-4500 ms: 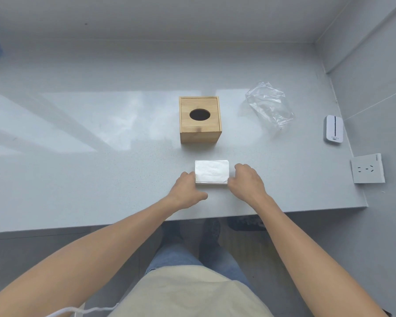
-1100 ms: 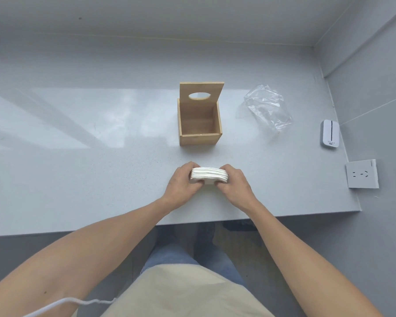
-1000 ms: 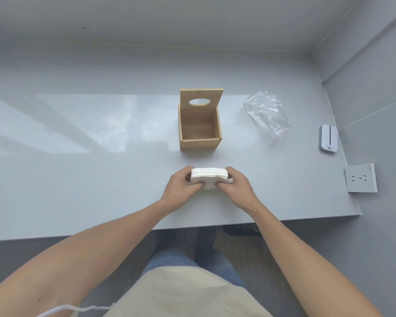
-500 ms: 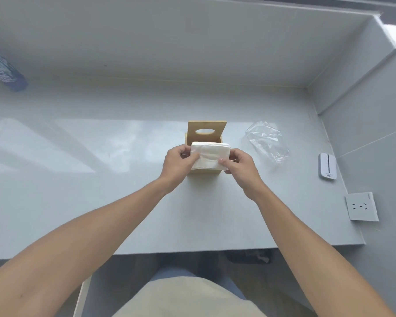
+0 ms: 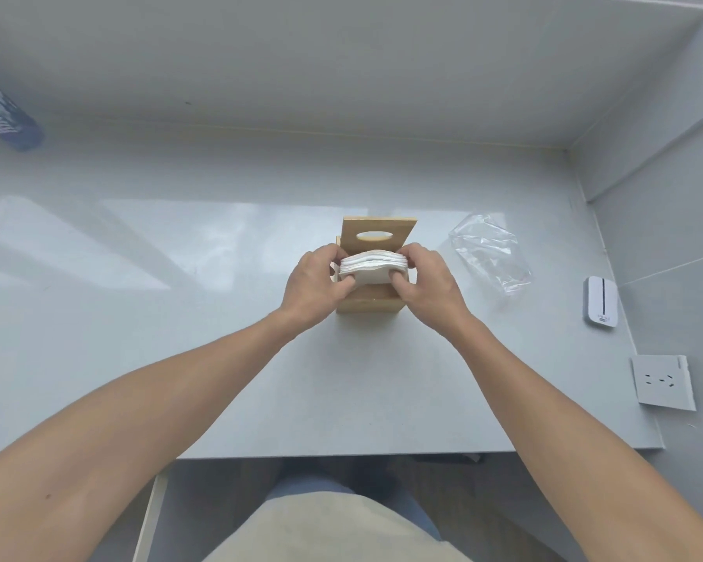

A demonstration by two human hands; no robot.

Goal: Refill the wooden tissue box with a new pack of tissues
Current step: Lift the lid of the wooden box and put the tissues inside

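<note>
left hand (image 5: 313, 283) and right hand (image 5: 425, 283) pinching tissue stack (image 5: 372, 266), over wooden box (image 5: 372, 304)

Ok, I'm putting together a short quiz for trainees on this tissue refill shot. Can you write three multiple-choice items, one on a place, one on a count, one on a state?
1. Where does the clear plastic wrapper lie?
A. To the right of the wooden box
B. Inside the wooden box
C. Under the tissue stack

2. How many hands grip the tissue stack?
A. None
B. One
C. Two

3. How is the box lid?
A. Shut flat
B. Standing up open at the back
C. Lying apart on the counter

Answers:
1 A, the wrapper sits on the counter, apart from the box on its right.
2 C, the left hand and the right hand pinch the stack's two ends.
3 B, the lid with the oval hole stands upright behind the stack.
</note>
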